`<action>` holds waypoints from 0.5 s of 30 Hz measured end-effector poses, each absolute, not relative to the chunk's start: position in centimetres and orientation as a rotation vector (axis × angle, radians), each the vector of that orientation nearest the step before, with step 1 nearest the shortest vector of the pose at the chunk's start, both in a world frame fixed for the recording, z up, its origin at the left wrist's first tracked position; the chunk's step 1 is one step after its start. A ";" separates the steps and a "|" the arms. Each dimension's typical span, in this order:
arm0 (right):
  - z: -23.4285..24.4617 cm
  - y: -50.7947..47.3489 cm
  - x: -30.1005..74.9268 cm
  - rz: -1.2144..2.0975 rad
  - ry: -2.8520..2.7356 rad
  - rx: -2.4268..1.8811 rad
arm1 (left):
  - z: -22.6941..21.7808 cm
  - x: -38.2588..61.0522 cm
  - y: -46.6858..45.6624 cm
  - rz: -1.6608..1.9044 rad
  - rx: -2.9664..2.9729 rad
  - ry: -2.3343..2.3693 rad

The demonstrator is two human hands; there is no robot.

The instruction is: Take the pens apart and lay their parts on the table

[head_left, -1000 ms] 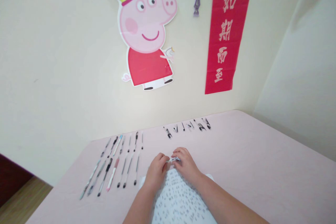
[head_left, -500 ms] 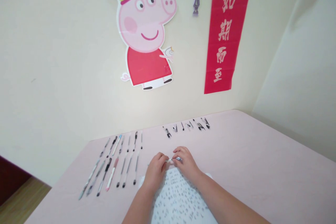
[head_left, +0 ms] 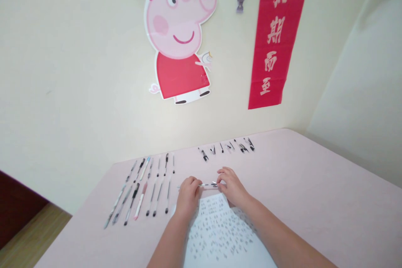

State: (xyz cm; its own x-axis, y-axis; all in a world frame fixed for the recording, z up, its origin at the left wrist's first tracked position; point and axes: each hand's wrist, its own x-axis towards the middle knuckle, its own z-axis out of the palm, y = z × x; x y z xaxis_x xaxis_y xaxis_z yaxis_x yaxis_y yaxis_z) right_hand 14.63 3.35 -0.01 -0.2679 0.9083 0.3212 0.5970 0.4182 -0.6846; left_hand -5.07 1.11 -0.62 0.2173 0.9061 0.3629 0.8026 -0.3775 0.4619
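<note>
Item: one slender pen point(head_left: 206, 184), light with a dark section, lying crosswise between my hands, just beyond the far edge of a character-covered paper point(head_left: 216, 230). My left grip point(head_left: 188, 194): fingers closed about the pen's left part. My right grip point(head_left: 233, 187): thumb and fingertips pinching its right end. Pens point(head_left: 132, 204): two slanting rows, left on the pink surface point(head_left: 314, 201). Small dark pieces point(head_left: 205, 155): one row, near the back edge.
</note>
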 end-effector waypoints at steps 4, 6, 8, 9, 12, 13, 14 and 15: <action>0.4 4.6 17.2 0.614 -2.095 -1.367 | -0.8 -5.3 1.3 0.903 2.297 1.646; 0.3 5.3 18.8 0.634 -2.101 -1.371 | -0.8 -5.3 1.3 0.913 2.283 1.646; 0.1 5.9 20.3 0.653 -2.071 -1.381 | -0.9 -5.4 1.4 0.932 2.264 1.641; 0.0 6.2 20.9 0.656 -2.042 -1.390 | -1.0 -5.4 1.5 0.942 2.253 1.637; -0.3 6.8 22.1 0.619 -2.022 -1.392 | -1.2 -5.5 1.6 0.958 2.223 1.614; -0.4 6.9 22.3 0.599 -2.033 -1.399 | -1.2 -5.5 1.6 0.957 2.218 1.604; -0.5 7.0 22.3 0.577 -2.043 -1.409 | -1.2 -5.5 1.6 0.954 2.217 1.592; -0.6 7.1 22.1 0.555 -2.051 -1.418 | -1.2 -5.5 1.5 0.952 2.220 1.579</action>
State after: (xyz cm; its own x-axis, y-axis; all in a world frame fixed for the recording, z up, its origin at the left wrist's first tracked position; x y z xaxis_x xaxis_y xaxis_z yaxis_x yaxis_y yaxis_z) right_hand 22.13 7.09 -0.64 -0.2681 0.9371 0.2236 0.6967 0.3488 -0.6269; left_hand -5.48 1.55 -1.22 0.1968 0.9118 0.3605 0.7447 -0.3782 0.5500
